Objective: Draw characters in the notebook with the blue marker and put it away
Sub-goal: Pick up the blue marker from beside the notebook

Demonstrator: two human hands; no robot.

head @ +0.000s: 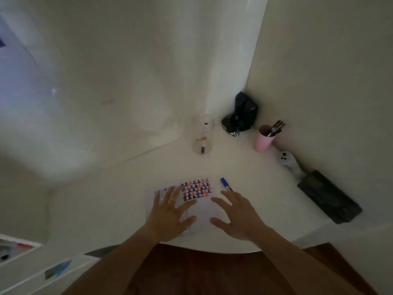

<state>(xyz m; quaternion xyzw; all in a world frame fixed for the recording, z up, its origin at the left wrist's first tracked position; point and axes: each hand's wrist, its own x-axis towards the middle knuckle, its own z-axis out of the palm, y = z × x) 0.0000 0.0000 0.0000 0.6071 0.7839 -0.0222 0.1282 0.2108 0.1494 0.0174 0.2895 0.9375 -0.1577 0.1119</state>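
The notebook (203, 211) lies open on the white desk, its upper part filled with rows of black, red and blue characters (196, 190). My left hand (170, 216) rests flat on the left page, fingers spread, a ring on one finger. My right hand (238, 216) hovers over the page's right edge, fingers apart and holding nothing. The blue marker (225, 184) lies capped on the desk just beyond my right fingertips, beside the notebook.
A clear jar (202, 135) with markers stands at the back. A pink cup (263, 138) of pens, a black device (241, 113), a white controller (287, 160) and a dark case (328, 196) line the right wall. White drawers (25, 267) sit lower left.
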